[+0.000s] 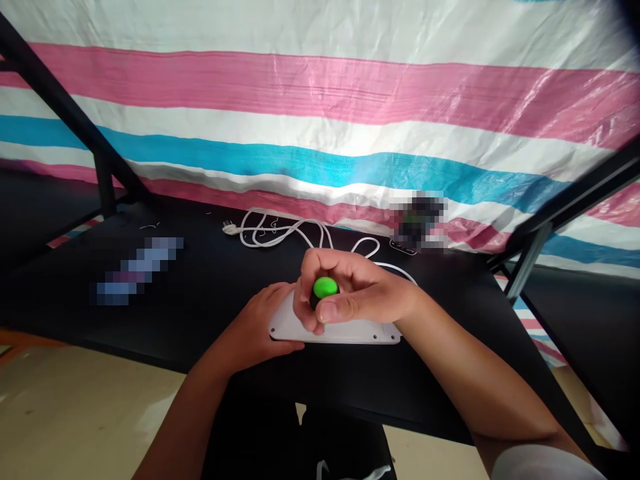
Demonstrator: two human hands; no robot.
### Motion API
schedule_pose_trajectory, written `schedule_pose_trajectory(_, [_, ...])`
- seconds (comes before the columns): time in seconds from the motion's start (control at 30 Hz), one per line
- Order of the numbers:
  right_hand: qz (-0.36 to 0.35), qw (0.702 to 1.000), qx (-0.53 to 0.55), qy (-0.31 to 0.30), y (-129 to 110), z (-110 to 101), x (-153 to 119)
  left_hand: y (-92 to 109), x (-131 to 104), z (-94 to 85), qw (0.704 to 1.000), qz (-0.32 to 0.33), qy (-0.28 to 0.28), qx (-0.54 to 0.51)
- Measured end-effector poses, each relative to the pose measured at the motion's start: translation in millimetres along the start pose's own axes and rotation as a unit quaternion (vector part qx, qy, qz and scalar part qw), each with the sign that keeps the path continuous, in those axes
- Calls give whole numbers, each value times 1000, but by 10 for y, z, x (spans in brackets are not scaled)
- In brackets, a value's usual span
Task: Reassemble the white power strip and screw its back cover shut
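A white power strip (350, 333) with small screw holes near its edge lies on the black table in front of me. My left hand (265, 323) grips its left end, with the thumb along the near edge and the fingers over the far side. Above the strip, my right hand (350, 290) is wrapped round a screwdriver (325, 288) with a round green end on its dark handle. The tool stands roughly upright, pointing down at the strip. Its tip is hidden below my fingers.
A white cable (300, 230) with a plug (230, 228) lies coiled behind my hands. Blurred objects sit at the left (140, 270) and back right (420, 220) of the black table (200, 300). Black metal posts (75, 113) slant up on both sides before a striped sheet (300, 87).
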State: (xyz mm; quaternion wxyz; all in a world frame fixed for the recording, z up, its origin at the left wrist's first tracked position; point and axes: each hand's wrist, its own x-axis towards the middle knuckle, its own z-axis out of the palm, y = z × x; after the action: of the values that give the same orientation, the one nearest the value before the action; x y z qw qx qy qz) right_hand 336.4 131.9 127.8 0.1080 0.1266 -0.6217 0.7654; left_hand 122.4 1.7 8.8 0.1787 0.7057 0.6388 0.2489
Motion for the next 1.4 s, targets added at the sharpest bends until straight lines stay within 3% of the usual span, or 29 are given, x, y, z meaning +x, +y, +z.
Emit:
schedule_pose_trajectory(0.4, [1,1000,-25,15,-5,-22,-21,2,19,-13,1000,3,-17,-13])
schedule_pose_trajectory(0.7, [-7,1000,18,10,-6,-21,14,12,11,-2,1000,2,-10,-3])
schedule_pose_trajectory(0.97, [-13,998,-25,64,48,-50,4,-24,0,9,1000,-3,-14,-1])
schedule_pose_trajectory(1.2, [-13,998,26,49,25,-39,44,1,-1,-3,1000,-8,-19,-15])
schedule_pose_trajectory(1.4, [-15,998,-15,52,44,-52,27,-4,10,-14,1000,0,-25,-3])
